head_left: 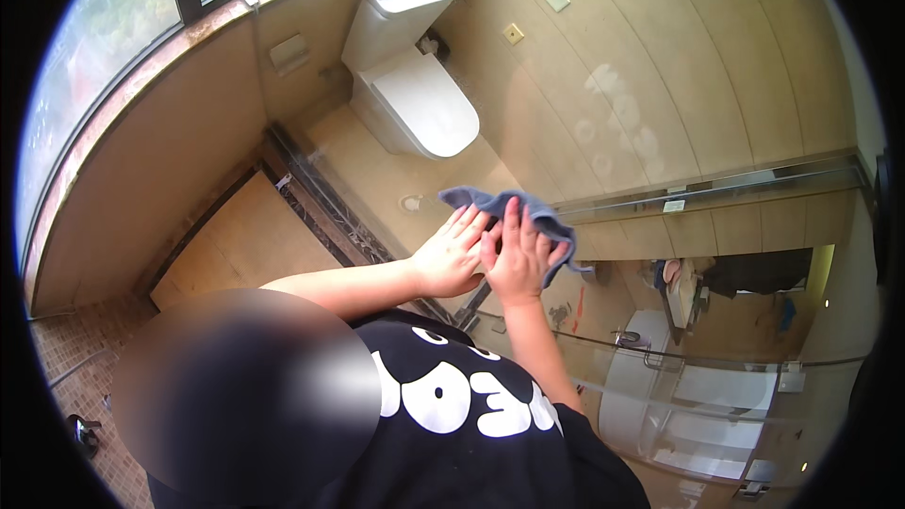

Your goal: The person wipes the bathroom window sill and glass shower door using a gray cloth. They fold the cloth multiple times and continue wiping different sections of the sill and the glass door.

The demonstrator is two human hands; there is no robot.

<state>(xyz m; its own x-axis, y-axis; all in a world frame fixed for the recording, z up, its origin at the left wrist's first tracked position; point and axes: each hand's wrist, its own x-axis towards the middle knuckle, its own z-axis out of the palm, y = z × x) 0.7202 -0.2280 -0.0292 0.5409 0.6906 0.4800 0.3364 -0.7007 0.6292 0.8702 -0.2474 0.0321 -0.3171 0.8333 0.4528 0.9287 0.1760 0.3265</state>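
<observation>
A blue-grey cloth [548,215] is spread under both hands, its loose edges folded and hanging past the fingers. My right hand [520,254] lies on it with fingers extended, the thumb towards the left hand. Beside it, my left hand [449,251] has its fingertips on the cloth's left part. Both palms face away from me, and the cloth appears pressed to a clear glass panel, though the contact is hidden. Whitish smudges [622,113] show ahead of the hands; whether they are on the glass or the wall behind cannot be told.
A white toilet [424,106] stands ahead, with a stone-edged floor sill [332,205] nearer. At left runs a window ledge [141,71]. A metal rail [742,184] crosses at right, near a glass panel with reflections. A shower fitting [85,431] sits at lower left.
</observation>
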